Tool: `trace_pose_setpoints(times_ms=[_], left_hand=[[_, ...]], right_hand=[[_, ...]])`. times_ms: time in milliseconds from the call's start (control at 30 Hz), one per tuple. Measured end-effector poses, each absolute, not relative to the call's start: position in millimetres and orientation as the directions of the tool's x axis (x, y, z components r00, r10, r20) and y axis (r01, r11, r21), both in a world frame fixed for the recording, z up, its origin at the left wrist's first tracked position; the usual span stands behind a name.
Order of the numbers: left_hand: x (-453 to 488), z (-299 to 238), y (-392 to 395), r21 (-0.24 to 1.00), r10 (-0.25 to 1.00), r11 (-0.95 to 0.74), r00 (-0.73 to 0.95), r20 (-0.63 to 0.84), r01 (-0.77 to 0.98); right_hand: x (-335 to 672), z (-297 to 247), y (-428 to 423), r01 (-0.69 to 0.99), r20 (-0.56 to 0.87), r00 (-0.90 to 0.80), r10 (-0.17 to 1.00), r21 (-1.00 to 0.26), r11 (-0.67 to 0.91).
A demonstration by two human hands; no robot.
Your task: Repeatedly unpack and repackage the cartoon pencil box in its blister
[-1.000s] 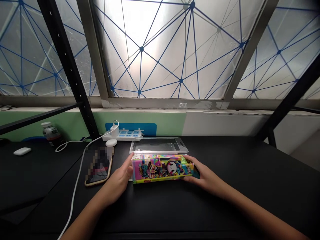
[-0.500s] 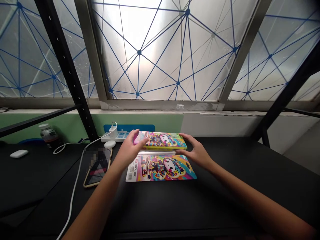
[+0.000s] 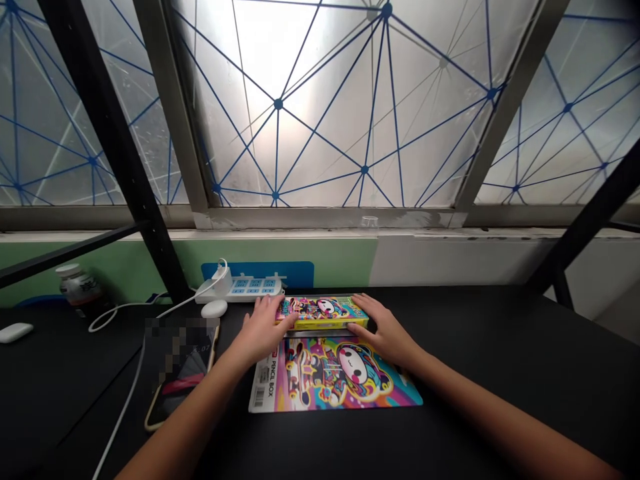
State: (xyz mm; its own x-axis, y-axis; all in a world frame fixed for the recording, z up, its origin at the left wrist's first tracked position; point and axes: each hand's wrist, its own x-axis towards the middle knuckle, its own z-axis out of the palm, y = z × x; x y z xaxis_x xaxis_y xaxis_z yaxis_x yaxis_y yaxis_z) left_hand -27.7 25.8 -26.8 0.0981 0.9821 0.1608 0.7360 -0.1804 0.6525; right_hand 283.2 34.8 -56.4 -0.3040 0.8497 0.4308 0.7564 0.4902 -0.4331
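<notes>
A colourful pencil box (image 3: 323,309) with yellow sides and a cartoon figure on its lid lies level at the back of the black desk. My left hand (image 3: 264,328) grips its left end, thumb at the front side. At the right end, my right hand (image 3: 385,328) holds it the same way, fingers behind and thumb in front. Just before the box lies a flat printed card (image 3: 340,377) marked "PENCIL BOX", with the same cartoon figure and a barcode. A clear or silvery strip shows between card and box; I cannot tell what it is.
A phone (image 3: 185,383) lies left of the card, beside a small white round object (image 3: 214,309). Behind stands a white power strip (image 3: 253,287) with a plugged-in charger and a cable (image 3: 123,407) running forward. A bottle (image 3: 80,287) is at the back left. Black shelf posts (image 3: 115,147) frame the desk.
The pencil box has come down from a tilted, raised position to lie level behind the card, both hands still at its ends. The camera view has also shifted.
</notes>
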Motion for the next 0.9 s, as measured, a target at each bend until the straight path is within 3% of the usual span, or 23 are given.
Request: trace_pose_setpoints(times_ms=[133, 267, 367, 467, 600, 767, 900], left_hand=[[-20.2, -33.0, 16.5, 0.466, 0.963, -0.246, 0.162, 0.214, 0.850], [-4.4, -35.7, 4.0, 0.240, 0.894, -0.388, 0.300, 0.334, 0.890], [2.0, -37.7, 0.4, 0.242, 0.881, -0.437, 0.357, 0.312, 0.867], [2.5, -39.1, 1.6, 0.277, 0.894, -0.422, 0.346, 0.286, 0.863], [0.3, -38.1, 3.5, 0.222, 0.913, -0.367, 0.305, 0.269, 0.903], [-2.4, -37.1, 4.0, 0.183, 0.915, -0.344, 0.285, 0.284, 0.921], [-1.4, -38.7, 4.8, 0.138, 0.885, -0.374, 0.308, 0.349, 0.917]], right_hand=[[278.9, -47.4, 24.7, 0.811, 0.518, -0.399, 0.757, -0.186, 0.555], [262.8, -33.1, -2.7, 0.605, 0.551, -0.629, 0.548, -0.096, 0.791], [247.0, -26.8, -24.6, 0.485, 0.350, -0.778, 0.522, -0.193, 0.853], [237.0, -23.5, -36.1, 0.495, 0.118, -0.825, 0.553, -0.322, 0.807], [234.7, -15.1, -41.2, 0.526, -0.020, -0.819, 0.574, -0.428, 0.735], [230.0, -8.4, -50.8, 0.526, -0.009, -0.805, 0.593, -0.471, 0.708], [225.6, -21.1, -51.4, 0.636, 0.098, -0.673, 0.733, -0.428, 0.642]])
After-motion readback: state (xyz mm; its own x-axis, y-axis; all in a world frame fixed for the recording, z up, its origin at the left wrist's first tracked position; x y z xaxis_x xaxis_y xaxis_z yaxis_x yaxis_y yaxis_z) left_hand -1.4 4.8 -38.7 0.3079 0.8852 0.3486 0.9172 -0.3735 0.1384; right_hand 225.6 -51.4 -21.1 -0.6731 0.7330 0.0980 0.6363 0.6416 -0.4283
